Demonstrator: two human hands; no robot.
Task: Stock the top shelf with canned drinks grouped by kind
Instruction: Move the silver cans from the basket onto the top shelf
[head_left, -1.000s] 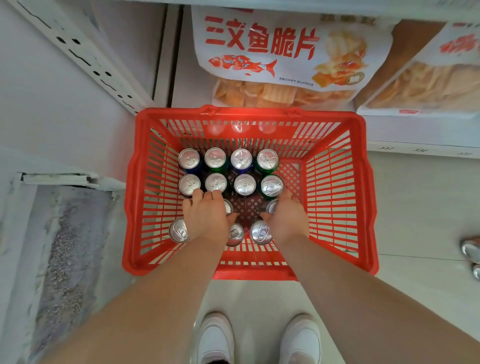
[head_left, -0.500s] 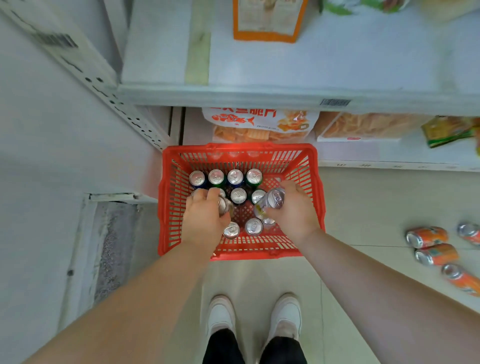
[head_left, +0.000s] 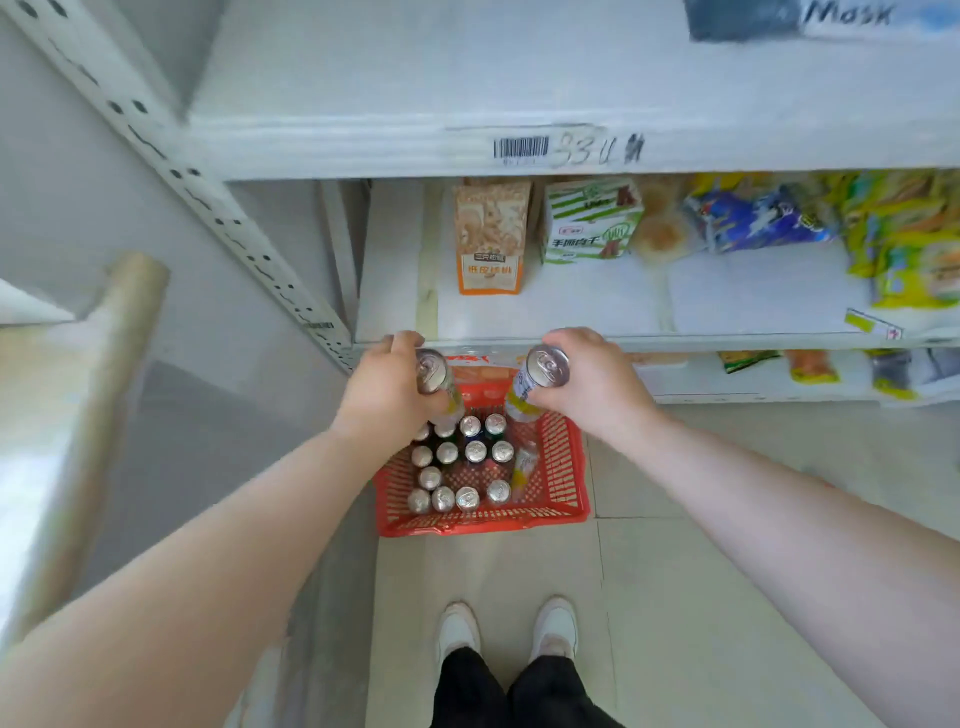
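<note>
Head view: the left hand (head_left: 387, 384) is curled around a drink can (head_left: 434, 371) and the right hand (head_left: 597, 382) grips a white-and-yellow can (head_left: 540, 371). Both are held above the far end of the red basket (head_left: 483, 525), which sits on the floor (head_left: 727, 519). More cans (head_left: 475, 452) stand upright inside the basket. Beyond the basket rises white shelving (head_left: 249, 234). Its bare shelf board (head_left: 363, 78), with a barcode label (head_left: 520, 148), lies well above the basket.

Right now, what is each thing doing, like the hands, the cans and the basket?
Red basket: on the floor, partly filled.
Basket cans: mostly standing upright.
Left hand: grips left can, held above the basket.
Right hand: grips right can, held up too.
</note>
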